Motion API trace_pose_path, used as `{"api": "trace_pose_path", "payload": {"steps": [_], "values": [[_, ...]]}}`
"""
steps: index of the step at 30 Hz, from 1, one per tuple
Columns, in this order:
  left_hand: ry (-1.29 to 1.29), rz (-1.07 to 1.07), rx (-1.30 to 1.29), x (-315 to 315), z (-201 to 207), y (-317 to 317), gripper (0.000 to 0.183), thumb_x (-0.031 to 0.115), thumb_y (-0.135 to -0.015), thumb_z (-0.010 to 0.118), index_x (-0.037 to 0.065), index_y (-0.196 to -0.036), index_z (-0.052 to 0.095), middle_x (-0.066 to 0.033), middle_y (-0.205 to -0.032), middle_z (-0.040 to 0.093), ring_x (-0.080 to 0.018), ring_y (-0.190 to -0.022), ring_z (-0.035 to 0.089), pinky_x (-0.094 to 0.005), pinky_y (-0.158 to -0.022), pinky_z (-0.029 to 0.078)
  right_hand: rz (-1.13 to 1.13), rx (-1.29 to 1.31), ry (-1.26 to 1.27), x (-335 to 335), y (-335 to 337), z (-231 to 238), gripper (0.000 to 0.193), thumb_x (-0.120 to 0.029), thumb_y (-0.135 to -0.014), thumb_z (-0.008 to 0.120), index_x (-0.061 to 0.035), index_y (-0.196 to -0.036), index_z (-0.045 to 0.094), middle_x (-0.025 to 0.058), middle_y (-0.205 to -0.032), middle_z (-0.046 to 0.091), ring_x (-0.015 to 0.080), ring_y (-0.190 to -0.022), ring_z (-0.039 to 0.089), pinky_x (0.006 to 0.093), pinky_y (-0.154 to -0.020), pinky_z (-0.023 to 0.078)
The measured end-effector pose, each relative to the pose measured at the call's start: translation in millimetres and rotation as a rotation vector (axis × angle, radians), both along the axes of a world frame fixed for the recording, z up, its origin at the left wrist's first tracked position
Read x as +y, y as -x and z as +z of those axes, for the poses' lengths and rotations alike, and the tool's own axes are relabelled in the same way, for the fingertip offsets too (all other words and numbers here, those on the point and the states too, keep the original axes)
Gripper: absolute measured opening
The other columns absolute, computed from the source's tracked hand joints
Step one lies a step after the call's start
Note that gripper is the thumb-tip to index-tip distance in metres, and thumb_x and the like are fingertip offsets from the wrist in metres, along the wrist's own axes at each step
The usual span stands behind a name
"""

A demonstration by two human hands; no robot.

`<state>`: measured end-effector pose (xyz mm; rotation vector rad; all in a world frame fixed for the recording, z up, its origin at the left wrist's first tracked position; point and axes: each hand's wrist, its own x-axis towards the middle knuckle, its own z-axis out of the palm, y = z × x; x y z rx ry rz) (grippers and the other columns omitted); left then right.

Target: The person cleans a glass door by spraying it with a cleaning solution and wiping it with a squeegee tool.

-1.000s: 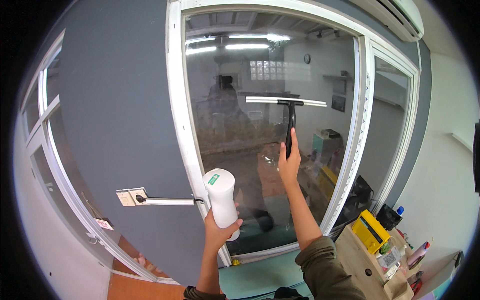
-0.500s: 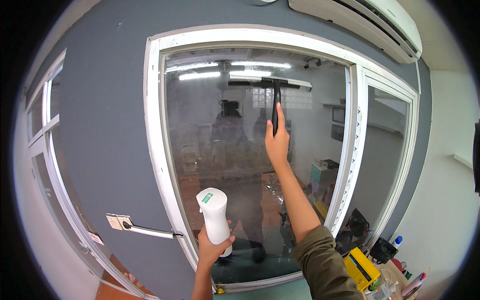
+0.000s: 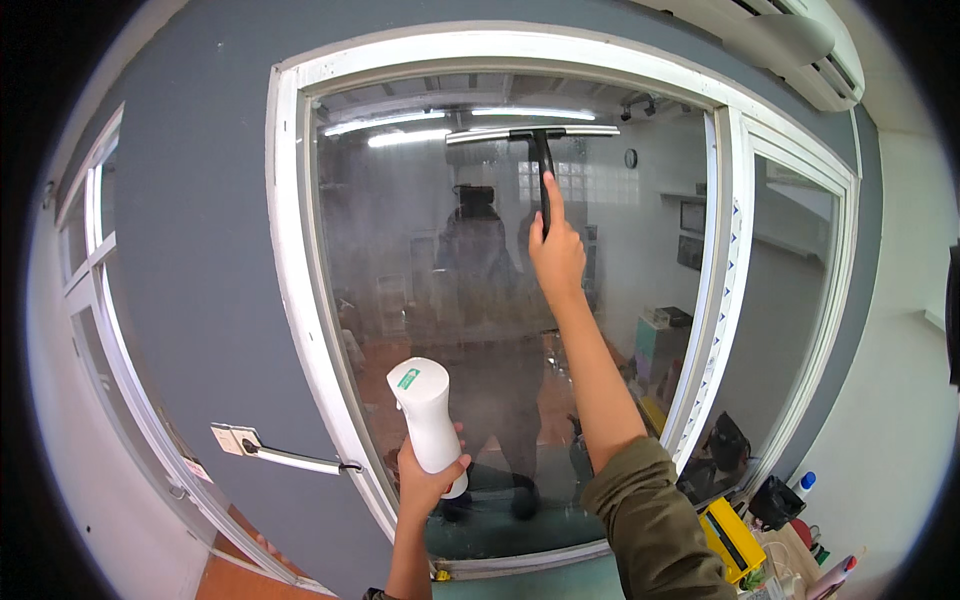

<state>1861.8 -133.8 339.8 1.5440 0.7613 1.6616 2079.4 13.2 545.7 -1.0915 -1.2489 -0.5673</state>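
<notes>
A squeegee with a black handle and a long, pale bar lies against the upper part of the window pane. My right hand is closed round its handle, index finger stretched along it. Lower down, my left hand grips a white spray bottle by its narrower body, held upright in front of the glass. A green label marks the bottle's top. The pane looks hazy in places and mirrors the room, lights and a dark figure.
A white frame surrounds the pane, with a narrower window panel to its right. An air conditioner hangs above right. At lower right stands a cluttered table with a yellow box. A socket and cable are on the grey wall.
The squeegee and my right hand sit slightly higher and further left in view, and the bar's tilt differs. My left hand still holds the spray bottle. The view has shifted a little.
</notes>
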Motion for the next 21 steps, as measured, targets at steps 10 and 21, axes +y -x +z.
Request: {"api": "trace_pose_path", "payload": {"steps": [10,21], "values": [[0.054,-0.122,-0.052,6.9,-13.2,-26.1,0.05,0.0,-0.065,0.073,-0.002,-0.111,0.051,-0.0119,-0.104,0.064,-0.0161,-0.087,0.062,-0.0304,-0.075,0.051,0.199,0.097,0.045,-22.1,9.5,-221.9,0.049,-0.012,-0.087,0.054,-0.0157,-0.133,0.039,0.0246,-0.097,0.061,0.0416,-0.076,0.061,0.0435,-0.063,0.048],[0.046,-0.17,-0.051,-20.0,-23.4,-29.0,0.047,0.0,-0.065,0.072,-0.001,-0.108,0.054,-0.0109,-0.103,0.064,-0.0149,-0.086,0.061,-0.029,-0.073,0.051,0.16,0.311,0.525,-104.1,-0.2,-437.0,0.049,-0.012,-0.083,0.058,-0.0173,-0.131,0.045,0.0197,-0.105,0.062,0.0391,-0.085,0.061,0.0411,-0.068,0.05]]}}
